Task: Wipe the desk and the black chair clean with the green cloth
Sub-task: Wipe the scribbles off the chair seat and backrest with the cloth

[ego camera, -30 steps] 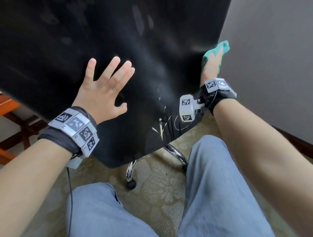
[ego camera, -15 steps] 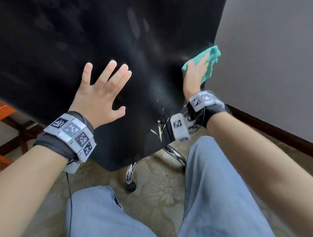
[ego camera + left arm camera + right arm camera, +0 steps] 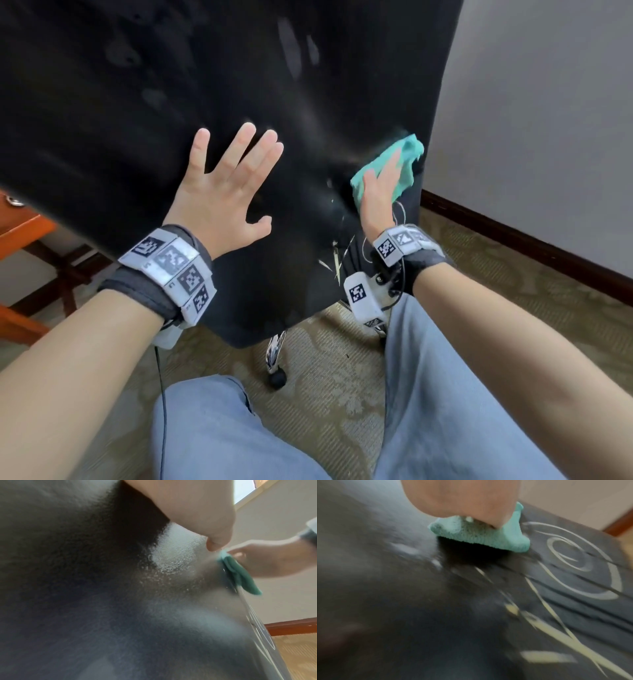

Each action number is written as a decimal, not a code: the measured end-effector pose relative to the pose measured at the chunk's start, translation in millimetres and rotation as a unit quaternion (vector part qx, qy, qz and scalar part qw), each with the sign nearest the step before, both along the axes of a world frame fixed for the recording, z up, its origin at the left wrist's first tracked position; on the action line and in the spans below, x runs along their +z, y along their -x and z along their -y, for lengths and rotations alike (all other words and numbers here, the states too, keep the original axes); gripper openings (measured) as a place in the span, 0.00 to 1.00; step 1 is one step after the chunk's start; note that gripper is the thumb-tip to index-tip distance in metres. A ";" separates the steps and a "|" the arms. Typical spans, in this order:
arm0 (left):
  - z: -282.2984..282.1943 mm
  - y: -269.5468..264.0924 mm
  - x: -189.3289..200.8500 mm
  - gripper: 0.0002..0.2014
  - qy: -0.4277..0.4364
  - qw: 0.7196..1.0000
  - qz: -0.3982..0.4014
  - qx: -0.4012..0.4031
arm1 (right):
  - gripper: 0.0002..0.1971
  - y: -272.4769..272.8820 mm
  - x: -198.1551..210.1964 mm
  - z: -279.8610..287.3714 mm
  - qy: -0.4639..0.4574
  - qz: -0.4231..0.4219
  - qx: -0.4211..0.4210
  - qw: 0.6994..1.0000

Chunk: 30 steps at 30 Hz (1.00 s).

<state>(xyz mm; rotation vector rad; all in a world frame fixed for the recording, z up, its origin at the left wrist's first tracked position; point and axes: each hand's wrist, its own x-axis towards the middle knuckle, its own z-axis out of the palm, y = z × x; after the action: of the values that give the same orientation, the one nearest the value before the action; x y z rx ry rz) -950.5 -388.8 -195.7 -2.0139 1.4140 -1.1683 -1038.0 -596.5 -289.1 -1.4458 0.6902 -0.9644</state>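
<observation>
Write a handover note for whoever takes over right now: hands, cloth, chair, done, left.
Left hand: fingers spread, flat on the black chair, bracing it.
Right hand: flat, pressing the green cloth on the chair near its right edge.
Done: cannot tell for the desk; it is out of view.
Left: pale smudges higher on the chair and a scuffed patch low down.
</observation>
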 end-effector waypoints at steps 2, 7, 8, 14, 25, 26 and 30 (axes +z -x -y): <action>-1.1 -1.6 0.5 0.48 0.002 1.000 -0.001 0.004 | 0.33 -4.7 23.7 15.5 0.028 0.044 -0.019 0.998; -1.6 -3.8 -2.1 0.48 0.001 1.000 0.025 0.012 | 0.32 -12.3 36.9 75.1 -0.034 0.057 -0.111 0.992; -1.4 -4.0 -2.5 0.48 0.000 0.999 0.035 0.015 | 0.32 -10.8 29.0 86.8 -0.064 0.046 -0.111 0.991; -0.9 -2.9 -3.0 0.48 0.001 0.999 0.043 0.018 | 0.27 -1.4 -28.9 59.9 -0.169 -0.039 -0.116 0.978; -0.5 1.1 -2.0 0.49 -0.014 1.000 0.005 0.024 | 0.33 1.3 -8.8 -4.1 0.020 -0.021 0.006 1.000; -0.3 1.6 -2.2 0.49 -0.014 1.000 0.006 0.025 | 0.32 1.2 2.3 12.6 0.023 -0.015 -0.018 0.999; 2.6 1.0 -3.3 0.48 -0.003 1.000 0.006 0.018 | 0.31 -2.5 18.2 43.0 -0.004 0.011 -0.069 0.998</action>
<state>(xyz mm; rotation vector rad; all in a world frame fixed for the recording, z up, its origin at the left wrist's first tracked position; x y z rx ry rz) -951.5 -391.5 -199.0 -2.0165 1.3695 -1.1581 -1035.5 -639.5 -271.0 -1.3923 0.7853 -1.0799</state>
